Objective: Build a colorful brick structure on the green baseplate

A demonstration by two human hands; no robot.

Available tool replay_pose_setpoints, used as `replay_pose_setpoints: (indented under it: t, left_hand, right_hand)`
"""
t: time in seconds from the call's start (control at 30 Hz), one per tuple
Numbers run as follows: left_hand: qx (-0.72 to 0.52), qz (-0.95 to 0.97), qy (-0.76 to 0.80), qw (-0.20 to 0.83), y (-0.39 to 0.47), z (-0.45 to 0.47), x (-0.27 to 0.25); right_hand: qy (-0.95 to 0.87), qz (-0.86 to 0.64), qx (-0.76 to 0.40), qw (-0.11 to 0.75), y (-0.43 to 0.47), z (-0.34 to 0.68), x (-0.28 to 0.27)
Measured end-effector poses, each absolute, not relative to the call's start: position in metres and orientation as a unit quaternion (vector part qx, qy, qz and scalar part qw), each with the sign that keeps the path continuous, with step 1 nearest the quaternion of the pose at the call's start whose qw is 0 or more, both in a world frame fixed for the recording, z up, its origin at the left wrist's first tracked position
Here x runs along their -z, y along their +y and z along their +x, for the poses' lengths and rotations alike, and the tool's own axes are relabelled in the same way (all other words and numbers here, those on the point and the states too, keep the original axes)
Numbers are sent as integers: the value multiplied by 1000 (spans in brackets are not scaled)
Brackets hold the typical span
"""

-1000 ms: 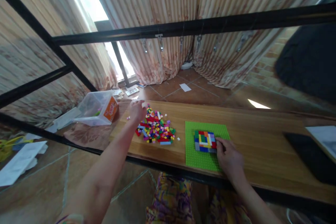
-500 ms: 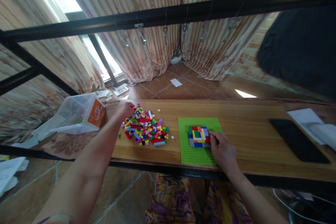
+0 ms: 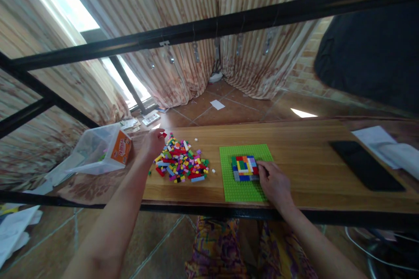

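Note:
At the far left edge of a heap of mixed toy building bricks (image 3: pixel 181 161), my left hand (image 3: pixel 153 143) pinches a small red brick (image 3: pixel 164 134). The heap spreads over the wooden tabletop. To its right lies a green studded baseplate (image 3: pixel 231 192). On that baseplate sits a low, roughly square brick build (image 3: pixel 244 168) in red, blue, green, yellow, white and grey. My right hand (image 3: pixel 275 185) has its fingers curled closed against the right side of the build, with thumb and forefinger at its edge. The palm hides part of the baseplate's right side.
A clear plastic box (image 3: pixel 98 150) with an orange label stands at the table's left end. A black flat phone-like slab (image 3: pixel 366 165) and white papers (image 3: pixel 376 139) lie at the right. A black metal bar (image 3: pixel 203 26) with hanging clips crosses beyond the table.
My left hand has lifted slightly off the heap, and a red brick now shows in its fingers. My right hand stays at the build. The whole view has shifted a little.

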State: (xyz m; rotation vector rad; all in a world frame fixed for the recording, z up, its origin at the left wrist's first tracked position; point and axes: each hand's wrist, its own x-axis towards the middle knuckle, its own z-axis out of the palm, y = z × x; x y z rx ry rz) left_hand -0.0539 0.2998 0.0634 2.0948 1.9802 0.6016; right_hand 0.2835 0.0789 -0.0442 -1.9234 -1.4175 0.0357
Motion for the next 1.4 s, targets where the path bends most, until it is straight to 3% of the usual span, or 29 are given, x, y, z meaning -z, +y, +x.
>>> replay_pose_setpoints:
  t: [0.1, 0.17, 0.3, 0.83, 1.4]
  left_hand:
    - [-350, 630, 606, 335, 248, -22, -55]
    - [-370, 568, 539, 500, 206, 8, -40]
    - [-361, 462, 485, 649, 145, 65, -10]
    - [-295, 616, 515, 518, 161, 113, 10]
    - [-240, 565, 549, 567, 160, 113, -1]
  right_hand:
    - [-552, -747, -17, 371, 79, 283, 44]
    - [-551, -747, -18, 372, 80, 283, 44]
    - [-552, -743, -25, 377, 80, 284, 44]
    - [-545, -734, -47, 402, 81, 281, 38]
    - [-542, -740, -46, 395, 80, 280, 37]
